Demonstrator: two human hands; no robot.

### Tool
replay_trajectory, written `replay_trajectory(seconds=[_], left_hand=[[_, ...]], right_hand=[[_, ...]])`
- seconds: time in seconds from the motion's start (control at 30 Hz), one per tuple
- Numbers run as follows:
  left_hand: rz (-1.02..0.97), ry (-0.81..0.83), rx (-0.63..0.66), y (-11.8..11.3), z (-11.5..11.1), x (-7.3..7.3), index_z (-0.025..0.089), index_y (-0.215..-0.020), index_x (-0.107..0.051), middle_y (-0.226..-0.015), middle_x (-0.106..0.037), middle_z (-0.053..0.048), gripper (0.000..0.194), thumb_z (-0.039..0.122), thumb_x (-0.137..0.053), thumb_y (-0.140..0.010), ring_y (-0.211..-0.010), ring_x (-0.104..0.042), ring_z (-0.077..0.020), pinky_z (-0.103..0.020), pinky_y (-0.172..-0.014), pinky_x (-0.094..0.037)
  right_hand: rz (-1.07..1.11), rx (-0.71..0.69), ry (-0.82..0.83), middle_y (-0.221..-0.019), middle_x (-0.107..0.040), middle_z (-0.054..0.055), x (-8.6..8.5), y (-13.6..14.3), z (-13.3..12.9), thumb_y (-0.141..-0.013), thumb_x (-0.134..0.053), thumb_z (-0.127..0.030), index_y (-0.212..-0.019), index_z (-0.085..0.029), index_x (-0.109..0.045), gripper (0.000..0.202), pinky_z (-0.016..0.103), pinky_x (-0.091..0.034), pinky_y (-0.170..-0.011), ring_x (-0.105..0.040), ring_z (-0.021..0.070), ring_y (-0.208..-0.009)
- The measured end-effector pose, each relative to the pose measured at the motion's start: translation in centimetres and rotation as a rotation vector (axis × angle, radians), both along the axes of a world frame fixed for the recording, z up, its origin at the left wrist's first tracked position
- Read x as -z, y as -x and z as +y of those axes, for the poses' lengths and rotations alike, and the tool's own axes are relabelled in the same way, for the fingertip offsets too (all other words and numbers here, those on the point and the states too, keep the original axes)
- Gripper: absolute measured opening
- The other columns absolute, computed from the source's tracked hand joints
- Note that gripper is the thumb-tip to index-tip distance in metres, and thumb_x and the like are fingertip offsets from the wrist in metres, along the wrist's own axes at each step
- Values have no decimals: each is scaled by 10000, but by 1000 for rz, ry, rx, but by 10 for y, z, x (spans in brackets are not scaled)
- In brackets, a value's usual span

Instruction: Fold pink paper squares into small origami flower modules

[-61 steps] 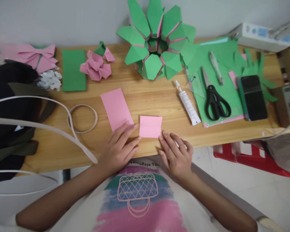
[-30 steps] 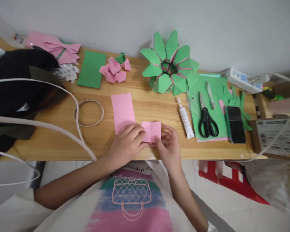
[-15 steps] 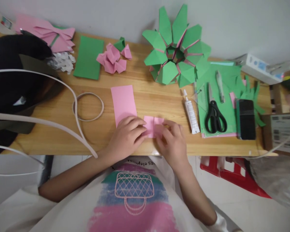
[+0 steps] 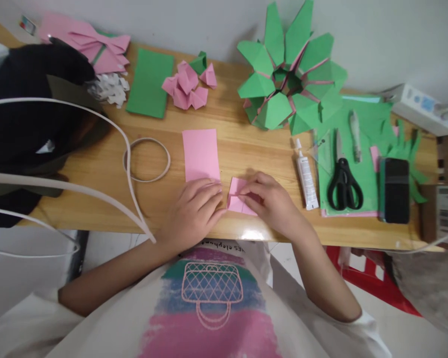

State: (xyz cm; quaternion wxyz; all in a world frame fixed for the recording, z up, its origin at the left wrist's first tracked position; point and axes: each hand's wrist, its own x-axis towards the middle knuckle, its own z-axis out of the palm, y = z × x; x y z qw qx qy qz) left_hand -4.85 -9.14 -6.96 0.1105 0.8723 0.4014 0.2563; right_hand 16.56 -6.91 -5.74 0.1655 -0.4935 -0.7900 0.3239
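A small creased pink paper [image 4: 242, 205] lies near the table's front edge, its upper part bent up. My right hand [image 4: 271, 201] pinches that paper between thumb and fingers from the right. On its left side my left hand [image 4: 194, 211] rests with fingers close together, the thumb tip at the paper's lower left corner. The fingers of my left hand also lie over the bottom of a larger pink sheet [image 4: 200, 154], which is flat on the wooden table [image 4: 246, 159].
A green and pink paper construction [image 4: 291, 84] stands at the back. Folded pink pieces [image 4: 186, 84], a green stack [image 4: 150, 83] and a tape ring [image 4: 147, 159] sit left. Rightward are a glue tube [image 4: 306, 179], scissors [image 4: 344, 184] and a phone [image 4: 394, 190].
The view has shifted, moving most things rightward. My right hand has turned and now grips the small pink paper from above its middle, where a fold stands up.
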Motion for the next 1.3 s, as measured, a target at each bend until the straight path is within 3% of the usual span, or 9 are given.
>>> replay_trajectory(seconds=[0.23, 0.63, 0.9, 1.13, 1.3], left_hand=[[237, -39, 218, 15, -9, 0, 170, -1191, -638, -1282, -611, -161, 383, 400, -617, -885, -1203, -516, -319, -478, -986, -451], [258, -37, 197, 16, -9, 0, 148, -1162, -645, -1269, -645, -122, 334, 368, -550, -930, -1201, -536, -293, -443, -983, -454], [223, 54, 232, 19, -6, -1, 138, -1136, -659, -1269, -644, -111, 315, 351, -555, -928, -1223, -513, -287, -435, -1007, -443], [154, -37, 244, 26, -5, -5, 120, -1001, -692, -1233, -651, -149, 225, 294, -577, -917, -1203, -533, -291, -434, -987, -471], [171, -52, 244, 24, -5, -2, 121, -1127, -657, -1237, -649, -151, 311, 337, -580, -916, -1194, -538, -298, -448, -979, -472]], right_hand=[[-101, -8, 24, -845, -562, 76, -3, 4, 4, -893, -554, -226, -854, -168, -682, 146, 360, -453, -746, -565, 225, -817], [-154, 17, 51, -787, -520, 56, -4, 7, 6, -881, -548, -228, -774, -178, -649, 155, 335, -413, -693, -522, 205, -745], [-213, 21, 113, -794, -521, 56, -9, 12, 9, -869, -563, -222, -706, -175, -620, 179, 333, -404, -684, -514, 196, -720], [-248, 28, 165, -784, -509, 54, -13, 14, 11, -868, -583, -204, -748, -151, -664, 154, 334, -402, -692, -501, 182, -694], [-234, 27, 148, -781, -505, 47, -13, 14, 11, -867, -578, -207, -734, -160, -648, 158, 330, -403, -686, -496, 180, -694]])
